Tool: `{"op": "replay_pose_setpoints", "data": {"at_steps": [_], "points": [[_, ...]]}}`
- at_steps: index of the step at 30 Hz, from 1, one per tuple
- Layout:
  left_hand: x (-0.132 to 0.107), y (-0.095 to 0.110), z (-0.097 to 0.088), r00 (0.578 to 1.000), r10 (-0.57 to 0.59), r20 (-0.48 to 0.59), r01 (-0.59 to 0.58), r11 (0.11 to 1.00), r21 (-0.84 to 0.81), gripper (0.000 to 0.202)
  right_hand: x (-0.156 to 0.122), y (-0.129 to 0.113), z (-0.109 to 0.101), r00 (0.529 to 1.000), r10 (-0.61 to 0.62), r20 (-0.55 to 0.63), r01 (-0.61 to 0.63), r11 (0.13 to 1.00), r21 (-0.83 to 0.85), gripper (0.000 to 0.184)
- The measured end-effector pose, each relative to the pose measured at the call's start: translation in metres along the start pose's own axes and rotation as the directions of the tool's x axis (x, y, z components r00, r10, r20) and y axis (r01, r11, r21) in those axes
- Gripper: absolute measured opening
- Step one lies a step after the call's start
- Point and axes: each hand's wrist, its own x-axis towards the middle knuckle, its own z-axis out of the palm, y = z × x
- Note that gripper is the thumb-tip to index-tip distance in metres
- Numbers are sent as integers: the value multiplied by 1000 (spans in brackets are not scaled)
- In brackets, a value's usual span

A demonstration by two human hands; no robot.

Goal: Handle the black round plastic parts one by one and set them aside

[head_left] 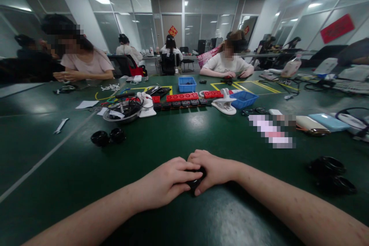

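A glossy black round part [196, 181] rests on the green table [161, 142] in front of me, largely hidden by my fingers. My left hand [170, 180] grips it from the left, fingers laid across its top. From the right, my right hand [211, 169] wraps around its far side, with the thumb at its near edge. Similar black round parts [100, 138] stand as a pair to the left. More black ring-shaped parts [328, 167] lie at the far right, beside my right forearm.
A wrench [61, 126] lies at left. Farther back are a bowl of cables [122, 113], white clamps [224, 103], red power strips [182, 97] and blue bins [243, 100]. A light-blue case [328, 122] lies at right. Two people sit across the table.
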Motion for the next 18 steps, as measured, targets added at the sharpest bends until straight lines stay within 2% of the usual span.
{"op": "replay_pose_setpoints", "data": {"at_steps": [3, 7, 11, 14, 18], "points": [[0, 0, 1, 1000, 21, 9, -21, 1000, 10, 44, 0, 3, -1, 1000, -9, 15, 9, 1000, 13, 42], [0, -3, 5, 999, -15, -52, 17, 999, 38, 43, 2, 2, 5, 999, 9, -37, -9, 1000, 0, 39], [1, -2, 13, 968, -172, -182, 186, 980, 64, 40, 6, -9, 18, 974, 131, -187, -147, 986, -77, 41], [2, 0, 17, 935, -250, -254, 280, 956, 89, 37, 7, -17, 25, 951, 165, -262, -207, 968, -141, 42], [2, -2, 13, 961, -182, -209, 208, 972, 110, 36, 5, -16, 20, 970, 98, -225, -129, 983, -128, 55]]}}
